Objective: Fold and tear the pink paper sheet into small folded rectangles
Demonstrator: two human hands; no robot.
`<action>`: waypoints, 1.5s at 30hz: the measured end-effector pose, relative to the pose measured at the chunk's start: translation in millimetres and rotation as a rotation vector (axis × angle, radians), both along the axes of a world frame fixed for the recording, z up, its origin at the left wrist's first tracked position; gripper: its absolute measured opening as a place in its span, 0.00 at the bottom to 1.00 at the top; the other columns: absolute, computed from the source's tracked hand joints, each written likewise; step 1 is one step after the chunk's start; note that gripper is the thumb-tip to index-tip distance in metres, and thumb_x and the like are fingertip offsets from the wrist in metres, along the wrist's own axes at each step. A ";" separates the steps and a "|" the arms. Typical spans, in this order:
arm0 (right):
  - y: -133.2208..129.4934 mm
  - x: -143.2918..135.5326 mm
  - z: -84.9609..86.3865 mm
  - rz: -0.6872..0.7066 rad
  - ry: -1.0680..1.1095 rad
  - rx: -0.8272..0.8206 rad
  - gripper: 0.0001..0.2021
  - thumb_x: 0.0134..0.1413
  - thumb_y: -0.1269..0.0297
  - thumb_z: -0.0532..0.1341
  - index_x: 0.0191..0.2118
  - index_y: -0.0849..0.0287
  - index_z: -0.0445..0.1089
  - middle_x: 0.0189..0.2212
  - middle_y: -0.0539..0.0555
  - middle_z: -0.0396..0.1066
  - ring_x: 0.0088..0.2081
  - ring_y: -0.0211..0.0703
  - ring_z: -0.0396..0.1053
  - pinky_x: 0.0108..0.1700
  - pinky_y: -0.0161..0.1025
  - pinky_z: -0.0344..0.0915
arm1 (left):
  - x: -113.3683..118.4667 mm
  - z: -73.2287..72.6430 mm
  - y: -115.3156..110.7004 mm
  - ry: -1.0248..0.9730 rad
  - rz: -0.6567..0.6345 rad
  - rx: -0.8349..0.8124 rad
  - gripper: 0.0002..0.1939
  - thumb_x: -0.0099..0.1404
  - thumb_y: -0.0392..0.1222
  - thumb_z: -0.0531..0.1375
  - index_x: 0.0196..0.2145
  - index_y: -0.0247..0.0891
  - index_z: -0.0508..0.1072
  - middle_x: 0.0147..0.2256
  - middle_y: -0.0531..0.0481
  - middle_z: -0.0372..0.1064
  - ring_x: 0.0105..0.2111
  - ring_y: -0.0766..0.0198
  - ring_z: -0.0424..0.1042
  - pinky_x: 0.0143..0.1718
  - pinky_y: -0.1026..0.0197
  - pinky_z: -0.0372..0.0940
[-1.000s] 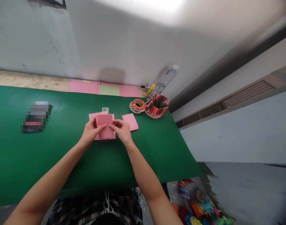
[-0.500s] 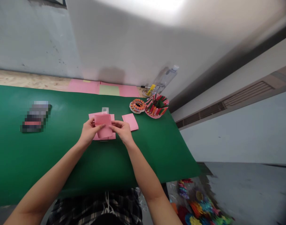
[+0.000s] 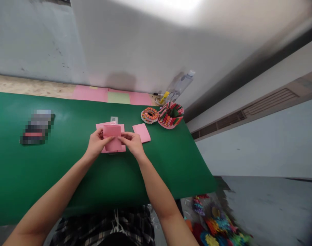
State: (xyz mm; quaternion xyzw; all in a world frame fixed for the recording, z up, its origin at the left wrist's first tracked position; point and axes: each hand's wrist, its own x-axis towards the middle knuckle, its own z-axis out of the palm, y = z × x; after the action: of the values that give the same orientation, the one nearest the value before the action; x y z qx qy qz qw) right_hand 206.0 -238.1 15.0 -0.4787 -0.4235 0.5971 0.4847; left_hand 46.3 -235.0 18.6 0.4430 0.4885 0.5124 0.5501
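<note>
Visibly creased, the pink paper (image 3: 112,138) is roughly rectangular.

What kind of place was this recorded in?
Probably a craft workspace: a table with a green cover, pink paper held in both hands, left and right, a folded-paper bowl, and a pile of colourful pieces below.

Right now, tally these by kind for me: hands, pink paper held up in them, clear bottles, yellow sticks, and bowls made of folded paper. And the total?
Hands: 2 (left hand, right hand)
Held pink paper: 1
Clear bottle: 1
Yellow stick: 1
Folded-paper bowl: 1
Total: 6
</note>
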 end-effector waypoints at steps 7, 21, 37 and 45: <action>-0.8 0.6 -1.6 -0.035 -0.159 0.191 0.14 0.41 0.60 0.67 0.37 0.56 0.69 0.35 0.51 0.74 0.33 0.39 0.74 0.39 0.38 0.72 | 1.1 0.2 0.7 -0.007 0.017 -0.004 0.28 0.42 0.45 0.71 0.41 0.34 0.72 0.38 0.43 0.74 0.36 0.57 0.74 0.39 0.54 0.69; -0.7 1.9 -0.2 0.045 -0.160 0.150 0.17 0.42 0.61 0.66 0.42 0.56 0.75 0.35 0.53 0.77 0.31 0.40 0.73 0.39 0.40 0.71 | 2.0 5.2 -1.4 0.013 0.016 -0.043 0.26 0.43 0.45 0.71 0.41 0.35 0.72 0.37 0.43 0.74 0.35 0.56 0.74 0.35 0.56 0.71; 0.9 2.4 -1.4 0.051 -0.089 0.145 0.17 0.40 0.64 0.67 0.40 0.58 0.75 0.39 0.55 0.76 0.35 0.42 0.74 0.41 0.41 0.71 | 1.3 3.1 0.1 0.006 0.017 -0.042 0.28 0.41 0.45 0.72 0.40 0.35 0.72 0.36 0.44 0.75 0.34 0.58 0.74 0.36 0.56 0.71; 0.0 3.0 0.9 0.056 -0.097 0.144 0.18 0.39 0.63 0.68 0.41 0.58 0.75 0.39 0.56 0.76 0.36 0.43 0.74 0.43 0.43 0.71 | 1.3 4.4 -0.2 -0.022 0.012 -0.052 0.29 0.41 0.45 0.72 0.41 0.34 0.71 0.38 0.43 0.74 0.35 0.58 0.74 0.35 0.57 0.71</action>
State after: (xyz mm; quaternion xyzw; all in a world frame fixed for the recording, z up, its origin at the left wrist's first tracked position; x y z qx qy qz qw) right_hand 208.9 -238.1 15.9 -0.4592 -0.5015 0.5544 0.4800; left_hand 47.6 -235.2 23.0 0.4200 0.4981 0.5075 0.5639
